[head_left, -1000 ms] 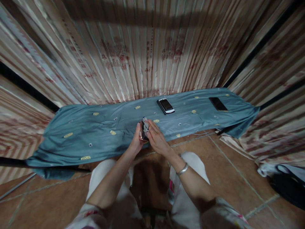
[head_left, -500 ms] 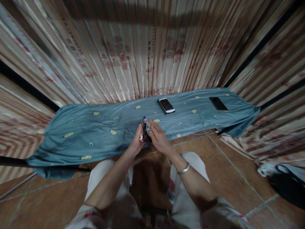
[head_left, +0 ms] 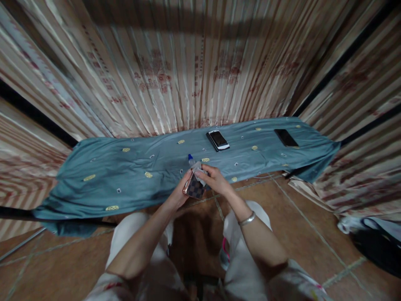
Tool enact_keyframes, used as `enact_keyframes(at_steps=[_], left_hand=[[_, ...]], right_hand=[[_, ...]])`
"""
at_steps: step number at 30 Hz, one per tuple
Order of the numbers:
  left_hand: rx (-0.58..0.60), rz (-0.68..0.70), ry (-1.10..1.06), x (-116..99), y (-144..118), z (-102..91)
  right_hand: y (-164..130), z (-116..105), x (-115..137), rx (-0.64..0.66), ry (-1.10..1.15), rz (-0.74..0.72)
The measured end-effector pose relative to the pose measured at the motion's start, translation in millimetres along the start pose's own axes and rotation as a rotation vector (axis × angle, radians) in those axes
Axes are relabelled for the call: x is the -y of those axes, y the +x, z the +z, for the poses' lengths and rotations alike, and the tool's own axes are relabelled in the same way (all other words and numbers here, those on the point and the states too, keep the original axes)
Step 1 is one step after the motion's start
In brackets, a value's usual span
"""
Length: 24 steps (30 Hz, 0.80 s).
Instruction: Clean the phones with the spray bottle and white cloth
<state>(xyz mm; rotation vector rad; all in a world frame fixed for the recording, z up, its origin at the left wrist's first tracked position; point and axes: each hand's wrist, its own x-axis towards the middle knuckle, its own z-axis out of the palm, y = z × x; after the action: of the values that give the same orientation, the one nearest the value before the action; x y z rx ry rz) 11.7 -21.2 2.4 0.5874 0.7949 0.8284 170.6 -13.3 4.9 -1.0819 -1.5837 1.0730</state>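
A flat checkered phone (head_left: pixel 196 190) is being gripped by the left hand (head_left: pixel 180 193) at the blue cloth's (head_left: pixel 125 171) near edge. A crumpled white wipe (head_left: pixel 198 169) is being pinched against it by the right hand (head_left: pixel 214 180). A small blue-capped bottle (head_left: pixel 190 159) is standing just behind; two glossy phones (head_left: pixel 218 140) are lying farther back.

Teal cloth (head_left: pixel 131 167) dotted with yellow ovals; dark checkered phone case (head_left: pixel 196 190) with a rose-gold edge; 2 black-screened phones (head_left: pixel 218 140); white wipe (head_left: pixel 198 167); striped cream-and-red curtain (head_left: pixel 188 75).
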Motion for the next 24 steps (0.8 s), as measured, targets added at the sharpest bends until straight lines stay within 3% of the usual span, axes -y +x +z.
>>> enact_keyframes(at_steps=[6,11,14,17,19,22,24], left_hand=[[0.068,-0.013,0.027,-1.6,-0.4,-2.3],[0.104,-0.046,-0.007,-0.7,3.0,-3.5],[0.032,0.006,0.049,-1.4,8.5,-8.9],[-0.102,0.191,0.285,-2.9,12.4,-14.4],[-0.174,0.395,0.542,-3.3,12.2,-16.5],[-0.211,0.721,0.981,-1.2,9.4,-17.7],[-0.198,0.833,1.227,1.6,8.1,-18.4]], right_hand=[[1.3,-0.7,2.6,0.059,0.381,0.169],[2.1,3.4,-1.9,-0.062,0.455,0.284],[5.5,2.0,-3.7,-0.180,0.481,0.276],[8.3,-1.4,-4.7,-0.254,0.470,0.265],[9.0,-2.6,-6.4,-0.274,0.449,0.276],[9.8,-1.1,-11.9,-0.313,0.413,0.281],[11.0,1.1,-16.7,-0.340,0.376,0.270]])
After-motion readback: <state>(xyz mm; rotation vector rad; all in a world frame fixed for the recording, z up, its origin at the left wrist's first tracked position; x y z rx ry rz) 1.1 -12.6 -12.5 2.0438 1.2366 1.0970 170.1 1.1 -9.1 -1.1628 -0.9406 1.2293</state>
